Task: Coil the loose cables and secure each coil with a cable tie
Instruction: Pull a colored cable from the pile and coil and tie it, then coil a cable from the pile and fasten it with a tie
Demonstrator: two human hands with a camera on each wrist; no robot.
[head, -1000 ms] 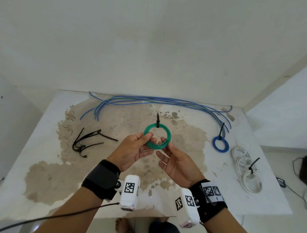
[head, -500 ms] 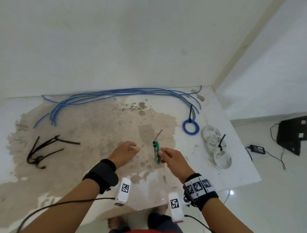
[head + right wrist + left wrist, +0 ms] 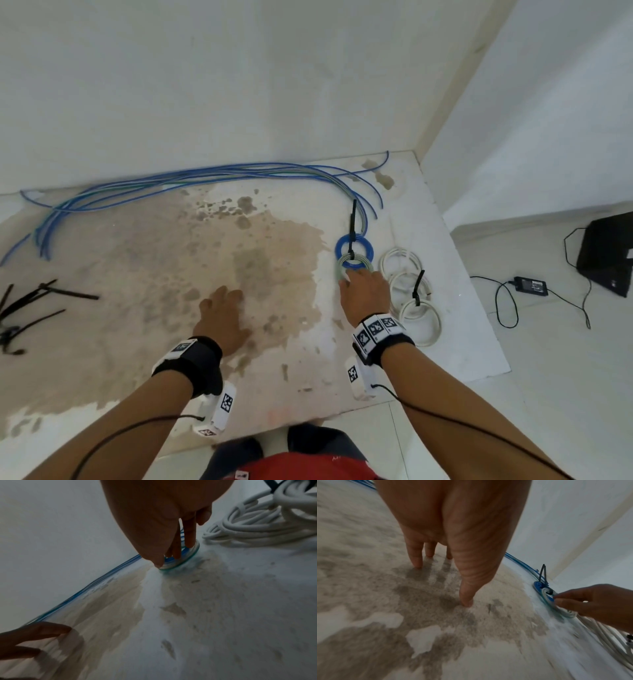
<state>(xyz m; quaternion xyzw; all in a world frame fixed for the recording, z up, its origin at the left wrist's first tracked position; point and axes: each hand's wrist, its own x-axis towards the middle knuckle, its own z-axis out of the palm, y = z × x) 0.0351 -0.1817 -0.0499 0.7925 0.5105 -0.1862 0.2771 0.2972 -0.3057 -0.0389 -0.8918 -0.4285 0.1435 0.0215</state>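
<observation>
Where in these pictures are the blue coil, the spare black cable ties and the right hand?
blue coil (image 3: pixel 366 247): head view, right side of its ring.
spare black cable ties (image 3: pixel 68 293): head view, one tie's strap.
right hand (image 3: pixel 366 294): head view, back of hand.

Bare forearms; each wrist wears a black strap (image 3: pixel 202 359) carrying a white camera block (image 3: pixel 219 409) with square black-and-white markers, trailing a thin black cable (image 3: pixel 137 428).
</observation>
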